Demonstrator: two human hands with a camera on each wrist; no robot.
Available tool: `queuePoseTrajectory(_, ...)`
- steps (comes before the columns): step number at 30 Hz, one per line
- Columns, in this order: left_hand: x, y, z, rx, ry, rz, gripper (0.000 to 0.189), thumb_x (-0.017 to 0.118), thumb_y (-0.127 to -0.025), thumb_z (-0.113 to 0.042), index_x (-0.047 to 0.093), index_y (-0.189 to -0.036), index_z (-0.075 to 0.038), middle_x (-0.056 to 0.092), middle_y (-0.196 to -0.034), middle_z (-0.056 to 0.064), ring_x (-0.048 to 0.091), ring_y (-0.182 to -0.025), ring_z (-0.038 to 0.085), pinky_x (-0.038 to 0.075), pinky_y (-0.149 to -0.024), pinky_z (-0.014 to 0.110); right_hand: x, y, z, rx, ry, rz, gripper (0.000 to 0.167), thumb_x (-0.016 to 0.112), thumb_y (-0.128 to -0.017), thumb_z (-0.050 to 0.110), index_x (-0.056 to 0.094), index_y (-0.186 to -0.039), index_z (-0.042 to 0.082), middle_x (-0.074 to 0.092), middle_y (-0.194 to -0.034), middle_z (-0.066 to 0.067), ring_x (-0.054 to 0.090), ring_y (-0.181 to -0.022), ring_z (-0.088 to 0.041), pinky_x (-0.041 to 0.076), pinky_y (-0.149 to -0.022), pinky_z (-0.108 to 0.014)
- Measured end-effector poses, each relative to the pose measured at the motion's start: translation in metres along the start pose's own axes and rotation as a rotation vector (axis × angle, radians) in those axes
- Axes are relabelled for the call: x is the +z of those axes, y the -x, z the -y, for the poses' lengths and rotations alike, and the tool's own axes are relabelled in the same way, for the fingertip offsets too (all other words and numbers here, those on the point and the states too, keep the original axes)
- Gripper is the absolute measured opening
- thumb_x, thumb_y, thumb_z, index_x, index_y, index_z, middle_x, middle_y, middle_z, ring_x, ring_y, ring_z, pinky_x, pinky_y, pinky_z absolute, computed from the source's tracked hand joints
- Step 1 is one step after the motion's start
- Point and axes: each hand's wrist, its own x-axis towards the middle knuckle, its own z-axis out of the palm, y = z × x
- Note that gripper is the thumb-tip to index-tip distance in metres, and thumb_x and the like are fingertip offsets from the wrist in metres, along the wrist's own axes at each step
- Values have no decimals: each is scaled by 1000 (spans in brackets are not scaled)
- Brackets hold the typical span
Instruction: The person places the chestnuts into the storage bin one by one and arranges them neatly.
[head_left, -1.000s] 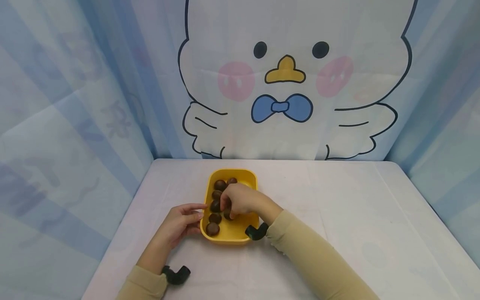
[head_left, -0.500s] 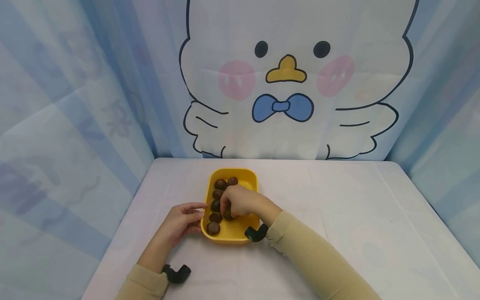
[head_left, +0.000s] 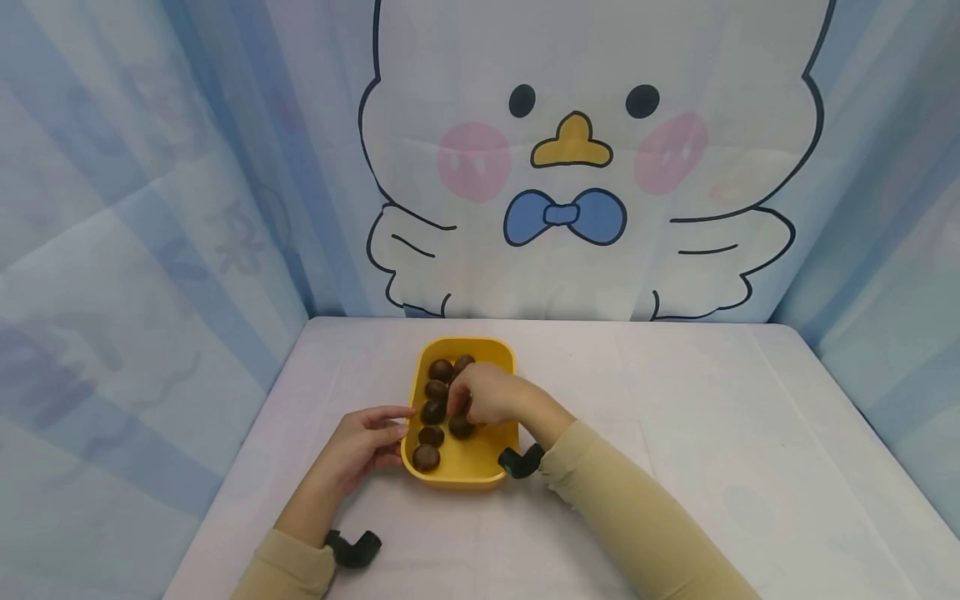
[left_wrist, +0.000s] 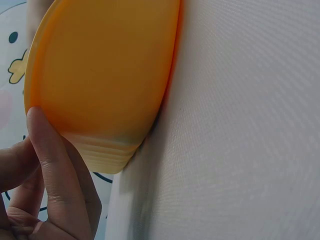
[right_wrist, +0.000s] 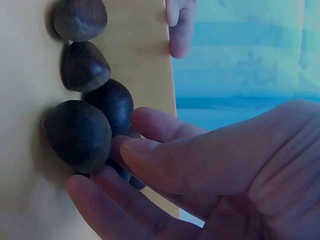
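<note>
Brown chestnuts lie in a yellow tray (head_left: 480,473), most in a column along its left side. One chestnut (head_left: 461,427) sits right of that column, just below the fingers of my right hand (head_left: 495,396). In the right wrist view this chestnut (right_wrist: 77,135) is at the fingertips, which are parted and not wrapped round it. The thumb (right_wrist: 165,160) reaches toward its side. My left hand (head_left: 365,446) touches the tray's left wall with extended fingers. In the left wrist view, a fingertip (left_wrist: 36,117) rests at the tray's rim (left_wrist: 31,75).
The tray stands on a pale cloth-covered table (head_left: 675,433). Behind it hangs a curtain (head_left: 570,275) printed with a cartoon bird, and a blue-striped curtain (head_left: 135,250) closes the left side. More chestnuts (head_left: 441,370) lie at the tray's far end.
My right hand has shifted slightly right and up, and its fingers have come off the chestnut, which now shows more fully. The left hand and tray stay put.
</note>
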Motion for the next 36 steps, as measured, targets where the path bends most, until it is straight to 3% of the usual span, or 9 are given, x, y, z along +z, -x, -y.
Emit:
queuePoseTrajectory(5,0,0,0,2,0,5,40,71,-101,-12,70,-141,-4,75,-100,7,70,-69,15,66,-69,26,-1,1,-2,10,-44,12,32,69,-86,-13,83,-101,13,76,-105,-4,64,-93,-21,60,-69,-27)
queuePoseTrajectory(16,0,0,1,1,-1,9,41,71,-102,-12,69,-141,-3,75,-101,7,70,-70,15,66,-69,26,0,2,-4,-19,-114,44,31,73,-92,-9,83,-106,16,79,-109,-2,68,-98,-18,66,-85,-29)
queuePoseTrajectory(29,2,1,-1,-7,-8,-4,40,71,-102,-11,69,-141,-3,74,-101,8,69,-70,15,66,-68,25,-12,12,-10,-45,-263,46,28,68,-96,-6,81,-116,9,75,-120,-6,73,-105,-19,68,-85,-35)
queuePoseTrajectory(36,2,1,-1,-2,-18,-7,41,70,-102,-11,68,-142,-2,74,-101,8,69,-70,14,66,-68,26,-23,26,-17,-61,-295,33,26,67,-99,-5,80,-119,6,76,-126,-13,75,-113,-32,68,-84,-35)
